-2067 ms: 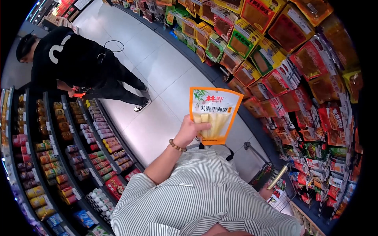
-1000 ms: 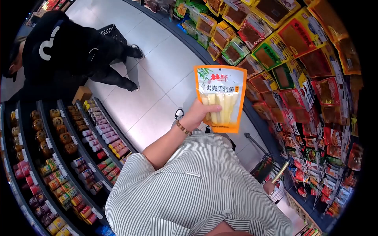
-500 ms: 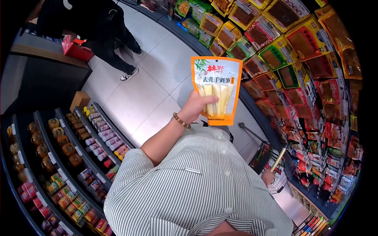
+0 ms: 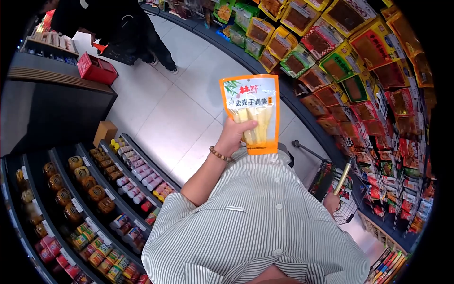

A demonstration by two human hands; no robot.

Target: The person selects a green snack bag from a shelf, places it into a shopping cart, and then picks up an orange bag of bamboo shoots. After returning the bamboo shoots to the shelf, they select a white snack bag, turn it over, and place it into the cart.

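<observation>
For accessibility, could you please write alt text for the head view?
The left hand holds a white, orange-edged plastic pouch; the right hand grips the gold bar of a wire cart. Beyond, a shop aisle holds brown jars, colourful packets and a person in black.

A red bin [image 4: 98, 71] beside a dark counter [image 4: 52, 109], a cardboard box [image 4: 105, 132] near shelved jars [image 4: 63, 196], a person [image 4: 127, 33] in black, hanging packets [image 4: 336, 67]

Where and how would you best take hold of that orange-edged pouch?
Probably by its left edge, below mid-height, coming from the left: thumb across the front, fingers behind. The pouch is upright, broad and flattish, with its printed front facing the wearer, so a pinch from the side suits it. The left hand grips there.
</observation>
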